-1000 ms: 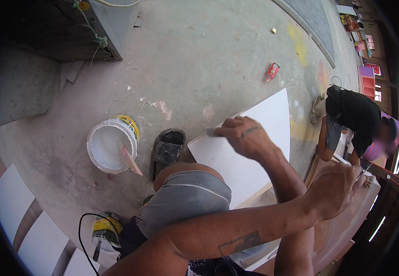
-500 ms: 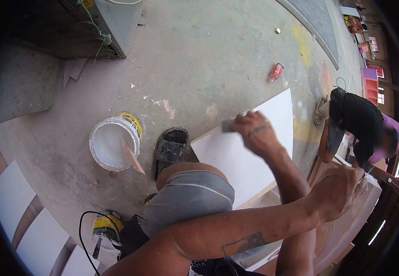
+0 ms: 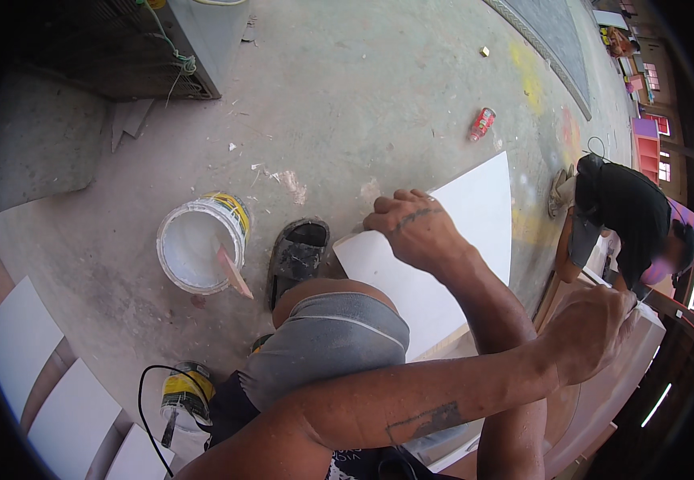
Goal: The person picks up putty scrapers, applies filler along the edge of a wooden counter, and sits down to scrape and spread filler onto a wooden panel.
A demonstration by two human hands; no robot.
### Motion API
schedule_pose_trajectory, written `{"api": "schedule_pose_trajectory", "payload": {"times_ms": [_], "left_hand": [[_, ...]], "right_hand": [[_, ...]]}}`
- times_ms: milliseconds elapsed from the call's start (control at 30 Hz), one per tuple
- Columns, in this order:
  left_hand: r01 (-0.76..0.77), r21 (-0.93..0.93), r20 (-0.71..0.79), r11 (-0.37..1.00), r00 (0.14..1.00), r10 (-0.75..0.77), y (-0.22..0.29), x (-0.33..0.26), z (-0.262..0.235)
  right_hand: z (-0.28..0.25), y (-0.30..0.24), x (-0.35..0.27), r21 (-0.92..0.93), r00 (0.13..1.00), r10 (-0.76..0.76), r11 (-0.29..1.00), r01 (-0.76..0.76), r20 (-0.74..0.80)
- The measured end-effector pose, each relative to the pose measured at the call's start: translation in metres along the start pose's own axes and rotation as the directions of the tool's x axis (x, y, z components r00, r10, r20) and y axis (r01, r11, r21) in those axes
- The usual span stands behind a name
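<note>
The white board sits beside the person's bent knee. The right hand, fingers curled, is at its edge; the left hand, fingers bent inward, is farther right. Cannot tell what either grips.

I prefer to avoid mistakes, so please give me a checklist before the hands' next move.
1. Right hand over edge of white panel: ok.
2. Left hand holding something: cannot tell, fingers curled.
3. Bucket standing, mouth open: ok.
4. Stick in bucket: ok, one end sticks out.
5. Red bottle apart from panel: ok.
6. Floor free of scraps: not ok, pale bits lie near the sandal.
</note>
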State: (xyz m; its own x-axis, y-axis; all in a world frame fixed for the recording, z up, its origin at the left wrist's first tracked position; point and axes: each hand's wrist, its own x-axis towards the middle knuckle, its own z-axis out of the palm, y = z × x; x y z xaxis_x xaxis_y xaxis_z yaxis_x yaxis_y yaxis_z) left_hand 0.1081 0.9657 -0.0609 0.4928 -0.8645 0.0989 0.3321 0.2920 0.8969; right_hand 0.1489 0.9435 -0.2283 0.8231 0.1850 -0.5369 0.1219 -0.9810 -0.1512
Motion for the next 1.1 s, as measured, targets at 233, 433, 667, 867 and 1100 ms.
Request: {"api": "schedule_pose_trajectory", "payload": {"times_ms": [233,433,667,867,1100], "left_hand": [[-0.012,0.072,0.248,0.997,0.969,-0.007,-0.005,0.006,-0.011],[-0.268,0.673,-0.114,0.689,0.883,0.455,-0.018,-0.009,0.014],[-0.065,0.132,0.204,0.989,0.978,0.037,0.000,0.000,-0.010],[-0.023,-0.003,0.126,1.000,0.992,0.024,-0.005,0.000,0.000],[-0.048,-0.008,0.006,0.999,0.999,0.048,-0.003,-0.002,-0.001]], "right_hand": [[-0.001,-0.016,0.001,0.209,0.991,-0.116,0.970,0.126,-0.061],[-0.028,-0.016,0.001,0.509,0.986,0.136,0.858,-0.068,-0.097],[0.031,0.030,0.003,0.669,0.753,0.655,0.585,-0.458,-0.057],[0.033,0.015,0.019,0.725,0.737,0.598,0.350,-0.594,0.316],[0.048,-0.002,0.030,0.788,0.744,0.650,0.372,-0.490,0.156]]}}
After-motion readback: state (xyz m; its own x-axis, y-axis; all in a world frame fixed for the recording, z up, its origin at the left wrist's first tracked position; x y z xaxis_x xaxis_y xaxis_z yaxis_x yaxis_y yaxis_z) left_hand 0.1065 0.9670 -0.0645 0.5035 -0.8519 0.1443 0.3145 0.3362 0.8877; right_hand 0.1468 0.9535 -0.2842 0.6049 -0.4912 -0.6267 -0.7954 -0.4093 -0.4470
